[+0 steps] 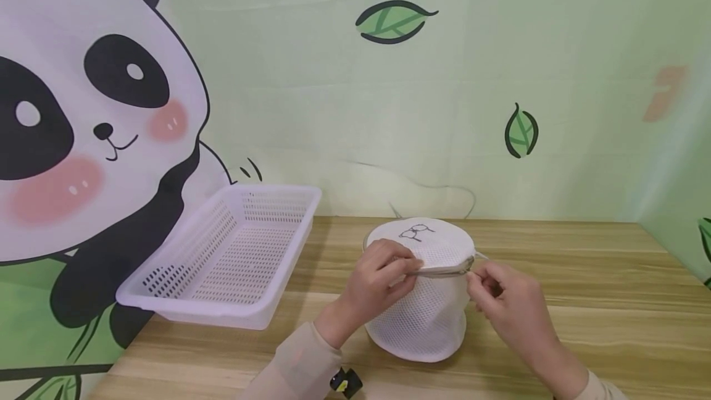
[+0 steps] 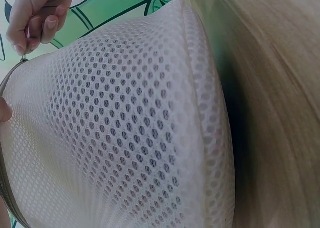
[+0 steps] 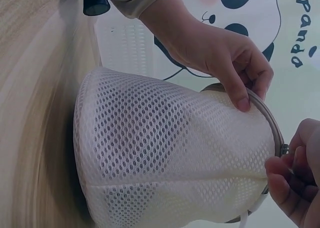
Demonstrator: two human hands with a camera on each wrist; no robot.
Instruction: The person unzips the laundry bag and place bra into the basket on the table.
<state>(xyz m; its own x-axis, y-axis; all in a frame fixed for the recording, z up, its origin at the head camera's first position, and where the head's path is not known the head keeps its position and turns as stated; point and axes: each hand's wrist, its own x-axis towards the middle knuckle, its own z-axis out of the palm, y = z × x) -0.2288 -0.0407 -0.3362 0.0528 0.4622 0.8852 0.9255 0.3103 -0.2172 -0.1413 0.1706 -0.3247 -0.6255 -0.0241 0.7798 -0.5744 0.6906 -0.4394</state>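
A white cylindrical mesh laundry bag [image 1: 416, 326] stands upright on the wooden table, its round lid printed with a small dark line drawing. Around the lid's edge runs a grey-brown zipper [image 3: 267, 118]. My left hand [image 1: 380, 276] grips the rim at the front left, thumb on the mesh side and fingers over the top, as the right wrist view shows. At the rim's right side my right hand [image 1: 508, 301] pinches the small metal zipper pull [image 3: 285, 149] between thumb and curled forefinger. A white strap [image 3: 243, 220] hangs off the bag near the zipper.
To the left on the table [image 1: 611, 326] sits a white perforated plastic basket [image 1: 261, 313]. A small black object [image 1: 345, 383] shows beside the left sleeve. Behind the table hangs a green backdrop [image 1: 311, 79] with a panda and leaves.
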